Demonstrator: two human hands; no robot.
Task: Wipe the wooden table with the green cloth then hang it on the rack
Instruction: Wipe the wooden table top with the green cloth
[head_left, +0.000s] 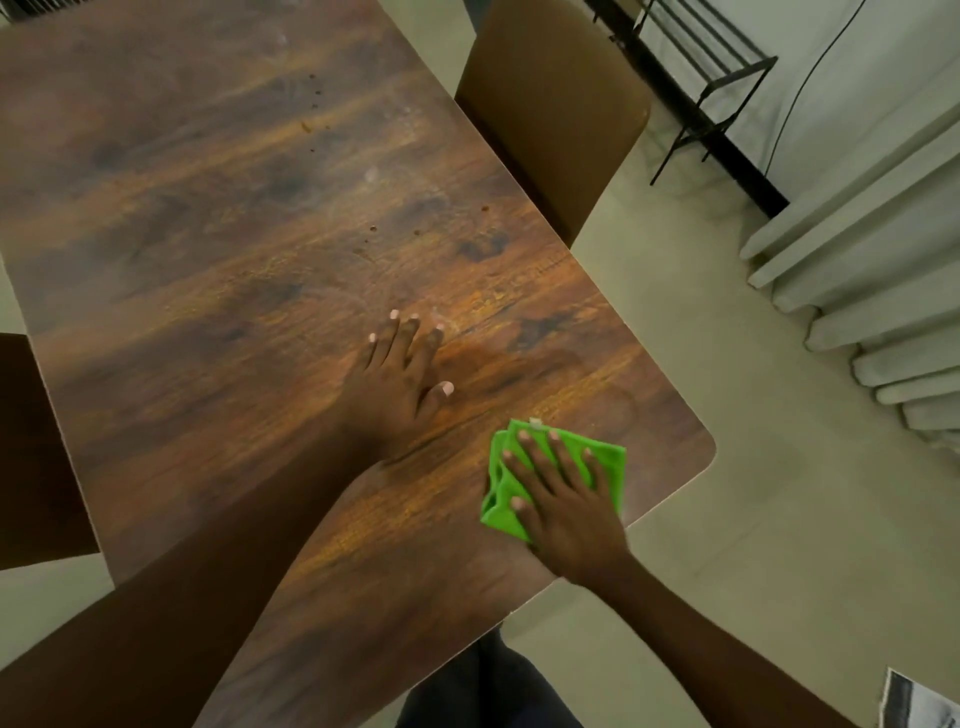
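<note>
Right hand (566, 499) flat, fingers straight, pressing green cloth (610, 470) by wooden table's (208, 234) rounded corner; left hand (395, 384) flat, empty, just inboard; specks (373, 228) well inboard of that corner.

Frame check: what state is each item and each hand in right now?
wooden table: dark specks and smears on its far part.
green cloth: folded, lying near the table's corner.
right hand: fingers spread, pressing on the cloth.
left hand: flat on bare wood, fingers straight.
rack: upright by the wall, cloth not on it.
</note>
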